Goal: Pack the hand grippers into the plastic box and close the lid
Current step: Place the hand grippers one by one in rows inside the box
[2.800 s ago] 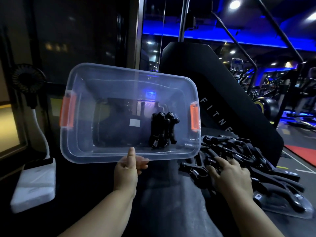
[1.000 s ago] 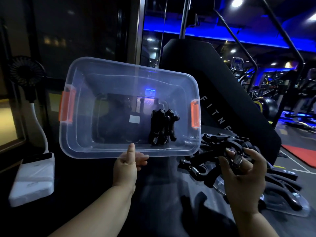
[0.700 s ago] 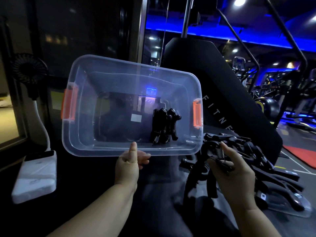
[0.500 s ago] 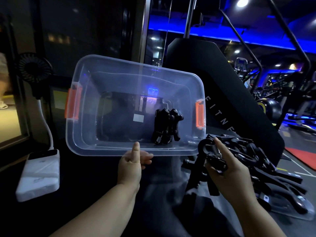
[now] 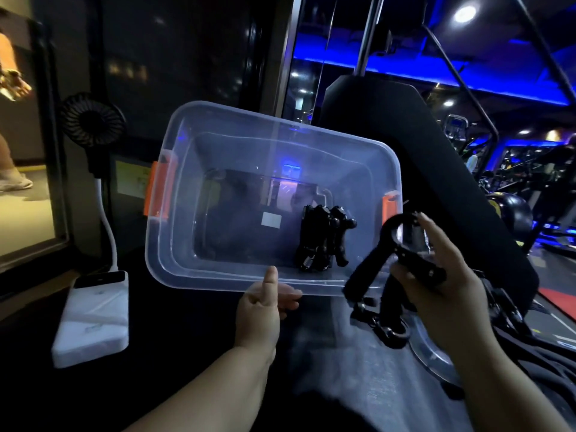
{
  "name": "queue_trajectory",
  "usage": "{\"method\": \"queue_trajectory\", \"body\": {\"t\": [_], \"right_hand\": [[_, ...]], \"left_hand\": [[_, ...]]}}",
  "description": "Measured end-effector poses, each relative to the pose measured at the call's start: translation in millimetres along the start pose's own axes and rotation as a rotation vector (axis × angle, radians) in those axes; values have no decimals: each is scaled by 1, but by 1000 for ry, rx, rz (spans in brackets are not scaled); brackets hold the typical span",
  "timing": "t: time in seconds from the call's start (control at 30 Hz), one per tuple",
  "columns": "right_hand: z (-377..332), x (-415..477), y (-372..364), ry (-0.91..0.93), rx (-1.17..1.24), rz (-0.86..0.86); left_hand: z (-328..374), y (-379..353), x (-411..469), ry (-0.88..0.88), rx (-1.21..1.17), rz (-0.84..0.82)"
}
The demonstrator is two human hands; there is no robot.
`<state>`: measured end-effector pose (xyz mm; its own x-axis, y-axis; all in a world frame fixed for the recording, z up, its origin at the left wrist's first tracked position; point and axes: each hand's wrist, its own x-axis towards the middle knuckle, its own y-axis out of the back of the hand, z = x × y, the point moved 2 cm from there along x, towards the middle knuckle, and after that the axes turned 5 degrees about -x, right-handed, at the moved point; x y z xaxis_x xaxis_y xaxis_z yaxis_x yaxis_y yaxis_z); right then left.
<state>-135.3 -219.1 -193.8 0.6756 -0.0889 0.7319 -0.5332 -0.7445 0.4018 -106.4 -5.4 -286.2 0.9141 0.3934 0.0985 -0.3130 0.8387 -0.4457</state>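
- plastic box (image 5: 199, 277) is tipped with its opening toward the camera. Orange latches (image 5: 157, 190) sit at its 9 and 3 o'clock ends, and there's no lid on it.
- left hand (image 5: 265, 307) is at the box's 6 o'clock. Its fingers pinch the near rim, thumb up on the inside lip. It's the only grip I can see; can't tell if the far edge rests on anything.
- packed hand grippers (image 5: 324, 244) stand in a tight bunch at the box floor's 4 o'clock. The rest of the floor is bare.
- right hand (image 5: 442, 285) has its fingers clamped on one hand gripper (image 5: 402, 254), just outside the rim at 4 o'clock. The loop end points to 11 and the handles hang toward 7, across the box corner.
- loose grippers (image 5: 386, 325) are on the dark surface further out at 5 o'clock, over a clear plastic piece (image 5: 433, 357), probably the lid.
- Risks:
  - A mid-rim pinch with weight going in at the 3 o'clock end could twist the box out of the grip.
  - The hanging handles could catch the rim or latch on the way in.
  - On the tilted floor a knock could topple the standing bunch.
  - If that piece is the lid, pulling it free could scatter the loose grippers.
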Motion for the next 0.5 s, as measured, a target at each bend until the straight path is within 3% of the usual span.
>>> {"method": "queue_trajectory", "body": {"t": [0.2,0.5], "right_hand": [[-14,50,-46,-15,-5,-30],[-8,74,-138,-23,-308,-342]], "left_hand": [[-3,-2,3,26,-52,-11],[-7,0,4,62,-36,35]]}}
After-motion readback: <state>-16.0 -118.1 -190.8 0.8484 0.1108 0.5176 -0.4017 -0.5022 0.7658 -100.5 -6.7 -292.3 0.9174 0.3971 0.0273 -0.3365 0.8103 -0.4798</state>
